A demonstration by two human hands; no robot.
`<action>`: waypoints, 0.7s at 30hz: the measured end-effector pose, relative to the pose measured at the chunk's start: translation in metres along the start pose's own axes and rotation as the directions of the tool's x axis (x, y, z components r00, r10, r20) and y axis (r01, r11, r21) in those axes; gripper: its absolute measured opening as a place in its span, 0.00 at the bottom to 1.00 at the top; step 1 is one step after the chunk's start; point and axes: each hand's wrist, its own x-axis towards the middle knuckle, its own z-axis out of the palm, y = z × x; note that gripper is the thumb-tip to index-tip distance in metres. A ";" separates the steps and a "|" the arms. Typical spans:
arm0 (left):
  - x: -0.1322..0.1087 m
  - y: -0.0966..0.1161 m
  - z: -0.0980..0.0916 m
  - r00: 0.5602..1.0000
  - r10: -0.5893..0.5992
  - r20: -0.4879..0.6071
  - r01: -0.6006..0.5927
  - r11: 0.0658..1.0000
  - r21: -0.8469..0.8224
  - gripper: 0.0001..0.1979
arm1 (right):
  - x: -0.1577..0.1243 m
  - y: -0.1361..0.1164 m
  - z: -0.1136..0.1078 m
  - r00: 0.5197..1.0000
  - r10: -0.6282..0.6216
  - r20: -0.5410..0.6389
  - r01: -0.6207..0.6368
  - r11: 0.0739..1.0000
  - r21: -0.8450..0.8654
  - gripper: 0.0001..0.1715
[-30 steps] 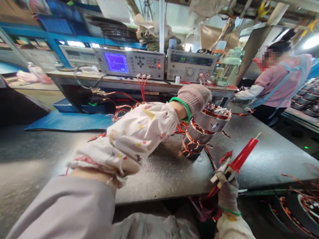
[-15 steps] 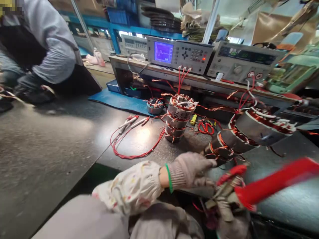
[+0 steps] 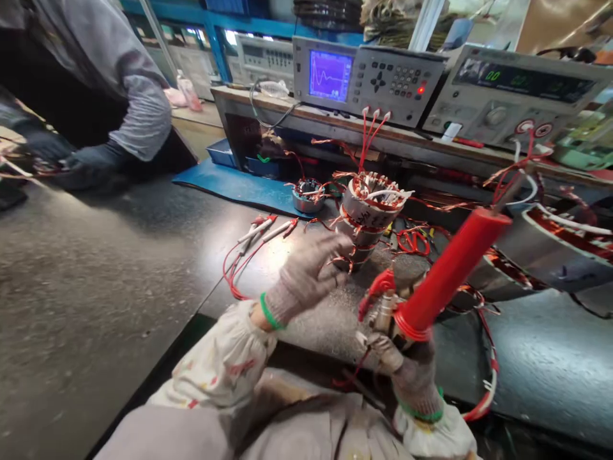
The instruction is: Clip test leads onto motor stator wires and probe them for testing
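Note:
My left hand (image 3: 309, 271), in a knitted glove, reaches over the bench with its fingers apart and holding nothing. It is blurred, just in front of a stack of wound motor stators (image 3: 371, 214); whether it touches them I cannot tell. My gloved right hand (image 3: 407, 364) is closed around a thick red test probe (image 3: 445, 275), whose flange sits just above the hand and whose tip points up. Red-sleeved clips (image 3: 378, 294) stick out of the same hand, beside the probe. Larger stators (image 3: 565, 249) lie tilted to the right, partly behind the probe.
A meter with a waveform screen (image 3: 330, 75) and a second meter (image 3: 517, 96) stand on the shelf. Red-and-white test leads (image 3: 261, 235) lie left of the stack. A small stator (image 3: 308, 195) is near a blue mat (image 3: 239, 188). A co-worker's gloved hands (image 3: 90, 166) are at left.
My left hand has moved left and up, away from the right-hand stators. My right hand has risen, swinging the red probe from slanting right to more upright. The view has shifted too.

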 end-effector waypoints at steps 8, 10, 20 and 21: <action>0.077 -0.019 -0.005 0.979 -0.155 0.131 -0.021 0.563 0.826 0.14 | -0.016 0.003 -0.019 0.964 0.121 -0.237 -0.172 0.962 -0.210 0.16; 0.081 -0.024 -0.009 0.975 -0.036 0.219 -0.171 0.508 0.844 0.16 | -0.014 0.007 -0.021 0.950 0.124 -0.285 -0.204 0.940 -0.272 0.17; -0.033 -0.029 -0.004 0.994 0.024 -0.111 -0.005 0.985 0.171 0.13 | -0.001 0.005 0.000 0.951 0.203 -0.235 -0.248 0.951 -0.184 0.21; -0.049 -0.020 0.010 1.000 -0.012 -0.025 0.014 0.995 0.100 0.15 | -0.001 0.008 0.007 0.956 0.218 -0.196 -0.252 0.953 -0.169 0.22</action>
